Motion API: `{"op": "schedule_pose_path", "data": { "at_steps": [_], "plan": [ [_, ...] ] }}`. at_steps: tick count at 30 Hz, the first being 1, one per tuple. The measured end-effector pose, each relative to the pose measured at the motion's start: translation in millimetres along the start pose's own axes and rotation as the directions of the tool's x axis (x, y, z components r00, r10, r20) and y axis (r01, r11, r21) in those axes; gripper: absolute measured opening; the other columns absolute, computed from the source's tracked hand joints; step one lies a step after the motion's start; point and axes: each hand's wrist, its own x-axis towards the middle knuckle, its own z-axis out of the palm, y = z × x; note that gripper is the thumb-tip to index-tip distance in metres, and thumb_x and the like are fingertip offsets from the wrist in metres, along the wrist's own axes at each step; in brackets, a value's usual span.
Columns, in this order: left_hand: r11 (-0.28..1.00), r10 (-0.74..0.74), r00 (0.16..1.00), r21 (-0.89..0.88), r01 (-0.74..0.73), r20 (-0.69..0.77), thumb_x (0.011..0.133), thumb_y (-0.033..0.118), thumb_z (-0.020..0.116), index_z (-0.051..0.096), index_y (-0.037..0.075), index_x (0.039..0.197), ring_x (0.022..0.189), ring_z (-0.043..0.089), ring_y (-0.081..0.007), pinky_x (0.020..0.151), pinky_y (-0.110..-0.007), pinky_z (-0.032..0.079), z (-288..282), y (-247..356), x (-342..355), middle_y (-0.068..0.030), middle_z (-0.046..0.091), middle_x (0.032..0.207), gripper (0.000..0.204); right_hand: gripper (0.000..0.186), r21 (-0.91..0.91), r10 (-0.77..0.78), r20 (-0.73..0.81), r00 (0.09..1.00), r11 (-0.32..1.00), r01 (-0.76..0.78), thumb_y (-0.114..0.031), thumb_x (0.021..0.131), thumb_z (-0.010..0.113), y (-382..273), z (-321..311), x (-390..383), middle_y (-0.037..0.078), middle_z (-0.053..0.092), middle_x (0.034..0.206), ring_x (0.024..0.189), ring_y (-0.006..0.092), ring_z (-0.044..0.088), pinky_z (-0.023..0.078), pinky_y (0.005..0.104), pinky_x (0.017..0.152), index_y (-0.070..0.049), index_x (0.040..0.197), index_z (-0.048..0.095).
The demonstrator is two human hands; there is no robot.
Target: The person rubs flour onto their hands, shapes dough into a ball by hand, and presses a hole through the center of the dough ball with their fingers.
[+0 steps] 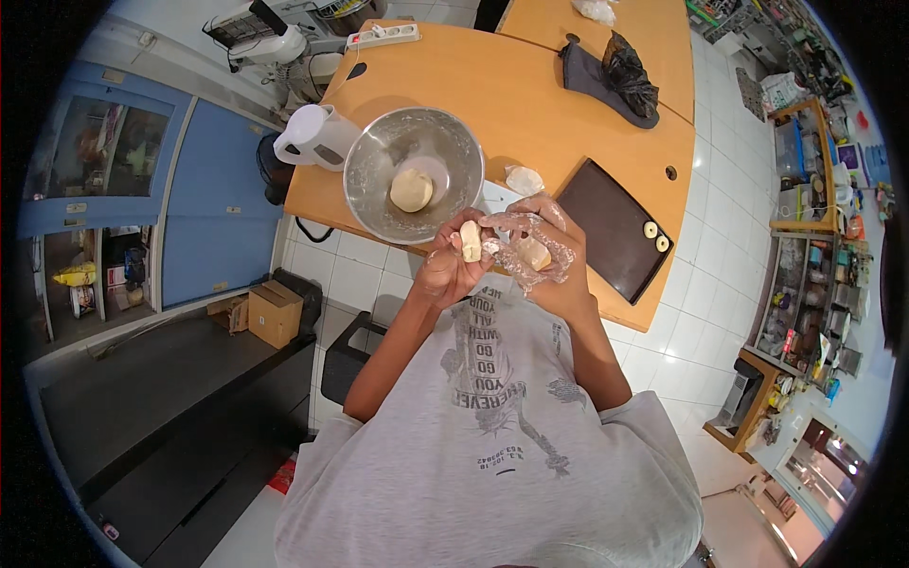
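Note:
Near the table's front edge, my left hand (pixel 442 274) is closed round a small piece of pale dough (pixel 471 241). My floury right hand (pixel 560 239) is beside it, its fingers curled round another lump of dough (pixel 532 253). A large steel bowl (pixel 379 142) behind my left hand holds a round dough ball (pixel 411 189). Beyond my right hand lies a small white lump (pixel 524 179) that I cannot make out clearly. To the right, a dark baking tray (pixel 606 227) carries two small dough rings (pixel 650 230) near its edge.
A white kettle (pixel 308 137) stands left of the bowl on the wooden table (pixel 417 76). A power strip (pixel 383 35) and a dark mitt with black plastic (pixel 597 76) lie farther back. Blue cabinets (pixel 208 199) and a cardboard box (pixel 275 312) are at the left, crowded shelves (pixel 805 284) at the right.

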Motion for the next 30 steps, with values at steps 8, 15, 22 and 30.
{"op": "schedule_pose_path", "data": {
  "at_steps": [8,15,22,30],
  "plan": [
    [0.976,-0.124,0.99,-0.174,0.133,0.061,0.092,0.03,0.079,0.057,0.009,0.12,0.117,0.062,-0.0172,0.105,-0.034,0.052,-10.5,-2.0,-4.2,-0.003,0.063,0.122,0.041,0.036,0.08,0.005,-0.001,1.0,0.997,-0.005,-0.004,0.073,0.085,-11.2,6.5,-0.3,0.008,0.062,0.096,0.088,0.0227,0.06,0.05,0.0335,0.079,-0.007,0.108,0.079],
    [0.976,-0.124,0.989,-0.168,0.136,0.076,0.091,0.032,0.08,0.054,0.008,0.123,0.117,0.063,-0.018,0.107,-0.035,0.052,-7.4,-2.2,-1.8,-0.0049,0.063,0.123,0.047,0.034,0.063,0.019,-0.02,1.0,0.998,-0.018,-0.001,0.074,0.083,-14.1,5.2,-0.3,0.009,0.06,0.097,0.088,0.0227,0.06,0.049,0.0333,0.078,-0.005,0.107,0.079],
    [0.985,-0.159,0.982,-0.056,0.165,0.103,0.09,0.04,0.08,0.052,0.006,0.126,0.112,0.065,-0.0169,0.104,-0.036,0.053,3.4,1.4,0.5,-0.0061,0.066,0.119,0.056,0.03,0.018,-0.054,-0.023,0.998,0.998,0.054,0.002,0.078,0.081,-6.8,1.3,-0.8,0.01,0.063,0.098,0.083,0.0215,0.062,0.052,0.0326,0.071,-0.006,0.107,0.078],
    [0.994,-0.098,0.987,-0.031,0.103,0.126,0.093,0.041,0.077,0.052,0.005,0.125,0.108,0.065,-0.0143,0.092,-0.032,0.056,-1.6,-4.5,0.9,-0.006,0.065,0.12,0.054,0.031,-0.042,-0.062,0.052,0.997,0.997,0.064,0.002,0.076,0.078,-1.4,-3.9,-2.3,0.012,0.061,0.105,0.09,0.0284,0.062,0.052,0.0366,0.078,-0.002,0.106,0.07]
  ]
}}
